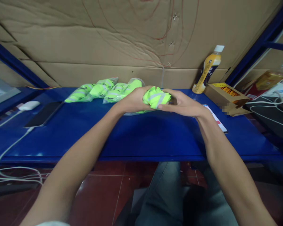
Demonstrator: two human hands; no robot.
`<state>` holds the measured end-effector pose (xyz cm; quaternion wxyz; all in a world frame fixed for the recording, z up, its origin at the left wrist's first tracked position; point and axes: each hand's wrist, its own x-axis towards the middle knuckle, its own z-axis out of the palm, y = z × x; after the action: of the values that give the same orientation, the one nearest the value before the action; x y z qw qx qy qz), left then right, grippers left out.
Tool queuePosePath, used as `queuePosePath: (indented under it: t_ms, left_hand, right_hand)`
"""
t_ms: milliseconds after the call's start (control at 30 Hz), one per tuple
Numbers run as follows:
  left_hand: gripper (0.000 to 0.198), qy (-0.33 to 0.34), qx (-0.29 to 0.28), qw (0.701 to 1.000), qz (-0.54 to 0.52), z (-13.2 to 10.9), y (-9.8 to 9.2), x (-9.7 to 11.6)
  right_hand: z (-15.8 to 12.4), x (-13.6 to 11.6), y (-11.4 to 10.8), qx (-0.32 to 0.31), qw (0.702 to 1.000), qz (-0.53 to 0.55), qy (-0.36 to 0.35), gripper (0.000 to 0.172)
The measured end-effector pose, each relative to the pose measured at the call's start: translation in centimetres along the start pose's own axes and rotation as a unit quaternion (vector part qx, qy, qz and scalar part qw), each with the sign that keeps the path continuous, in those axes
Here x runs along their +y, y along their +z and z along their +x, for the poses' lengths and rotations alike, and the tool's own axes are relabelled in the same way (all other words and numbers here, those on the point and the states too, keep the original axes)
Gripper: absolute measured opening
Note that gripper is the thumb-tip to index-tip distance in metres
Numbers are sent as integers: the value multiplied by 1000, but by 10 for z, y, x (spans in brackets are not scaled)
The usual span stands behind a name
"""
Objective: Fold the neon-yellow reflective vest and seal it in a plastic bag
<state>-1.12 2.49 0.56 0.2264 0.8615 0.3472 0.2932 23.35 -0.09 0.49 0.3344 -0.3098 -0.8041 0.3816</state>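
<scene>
Between my two hands, above the back part of the blue shelf (155, 135), is a rolled-up reflective vest (157, 98), fluorescent yellow-green with grey bands. My left hand (135, 99) wraps its left side. The fingers of my right hand (185, 104) curl around the right side, its thumb pressing the front. Behind and left of my hands, several similar bundles in clear plastic bags (81, 93) lie in a row against the cardboard. Below my left hand, a strip of clear plastic and yellow-green (141, 112) shows; the rest of it is hidden.
A dark phone (44, 114) with a cable and a white charger (29, 105) lie at left. To the right are a yellow drink bottle (208, 70), an open cardboard box (227, 94) and a light-screened phone (215, 119) partly behind my right wrist. Cardboard (108, 37) backs the shelf.
</scene>
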Motion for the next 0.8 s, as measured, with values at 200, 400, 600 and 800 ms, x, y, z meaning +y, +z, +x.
queuePosePath:
  t_ms: [200,400,600,800]
  left_hand:
    - [109,-9,23,999,-28,-6,10,5]
    - [119,7,53,998,35,-8,18,6]
    - [116,22,5,1000,14,-8,16,10]
    - [125,-13,105,993,50,-8,12,16]
  right_hand:
    - [10,19,4,126,990,-51,-28,53]
    - [10,19,2,113,991,-72,-1,50]
    - [6,3,-3,1,991,-131,3,47]
    - [11,21,6,92,993,-78,3,69]
